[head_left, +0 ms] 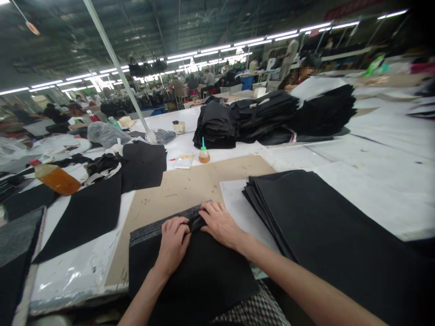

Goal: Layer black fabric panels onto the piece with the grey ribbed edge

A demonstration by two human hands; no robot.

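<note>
Both my hands rest on a black fabric piece (204,276) lying on a brown cardboard sheet (176,190) at the table's near edge. My left hand (173,242) presses down with curled fingers on the fabric's far edge, where a grey textured band (159,225) shows. My right hand (220,224) lies flat beside it, its fingers pinching a small fold of the black fabric between the two hands.
A thick stack of black sheets (326,226) lies at my right. A small glue bottle with a green tip (204,154) stands beyond the cardboard. An amber bottle (57,179) lies at left among black pieces. Piled black fabric (272,117) sits further back; people work in the distance.
</note>
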